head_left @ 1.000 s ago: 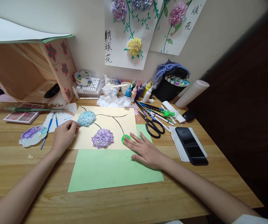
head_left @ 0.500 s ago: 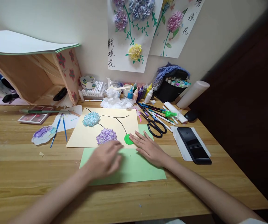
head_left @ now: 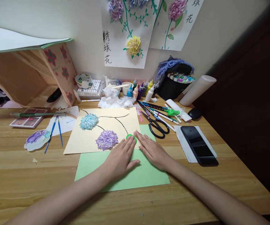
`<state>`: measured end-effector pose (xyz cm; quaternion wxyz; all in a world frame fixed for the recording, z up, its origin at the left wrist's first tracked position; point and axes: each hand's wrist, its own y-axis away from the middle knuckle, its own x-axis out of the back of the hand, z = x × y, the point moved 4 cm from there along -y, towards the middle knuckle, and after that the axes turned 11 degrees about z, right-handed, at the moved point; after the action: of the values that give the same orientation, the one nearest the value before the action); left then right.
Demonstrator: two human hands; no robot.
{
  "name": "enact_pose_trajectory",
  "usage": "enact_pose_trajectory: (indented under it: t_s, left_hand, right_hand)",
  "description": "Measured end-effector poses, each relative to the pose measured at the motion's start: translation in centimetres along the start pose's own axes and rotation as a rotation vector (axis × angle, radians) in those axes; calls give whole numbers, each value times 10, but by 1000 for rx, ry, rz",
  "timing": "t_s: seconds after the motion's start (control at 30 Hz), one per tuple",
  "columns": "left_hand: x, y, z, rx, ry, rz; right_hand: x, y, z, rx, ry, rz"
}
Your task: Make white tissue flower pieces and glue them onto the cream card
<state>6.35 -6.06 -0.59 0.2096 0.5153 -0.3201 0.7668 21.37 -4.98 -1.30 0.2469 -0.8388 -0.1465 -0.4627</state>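
Note:
My left hand (head_left: 120, 157) lies flat with fingers stretched out, its fingertips on a small green paper leaf (head_left: 129, 137) at the lower right edge of a cream sheet (head_left: 83, 142). My right hand (head_left: 151, 150) lies flat beside it, fingers extended, touching the same leaf from the right. Both palms rest on a light green sheet (head_left: 146, 176). The cream sheet carries a blue paper flower (head_left: 89, 121), a purple paper flower (head_left: 106, 139) and black drawn stems.
Black scissors (head_left: 157, 126), pens and markers (head_left: 159, 112) lie to the right, then a black phone (head_left: 198, 145) on white paper. Paint bottles (head_left: 140, 90) and a marker case (head_left: 172, 84) stand at the wall. Brushes (head_left: 55, 129) and a palette (head_left: 36, 139) lie left.
My left hand left the blue flower, swept right across the sheets and settled flat next to my right hand at the green leaf. The view shifted slightly.

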Motion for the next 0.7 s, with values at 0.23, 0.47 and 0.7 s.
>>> enact_pose_trajectory:
  t_s: [0.23,0.47,0.7]
  left_hand:
    - [-3,6,3,-31,-10,5]
    - [-3,16,9,-36,13,51]
    - [4,15,7,-3,34,28]
  right_hand:
    - [-1,0,1,7,-2,-13]
    - [0,-1,-6,39,72,1]
    - [3,1,-4,-15,20,10]
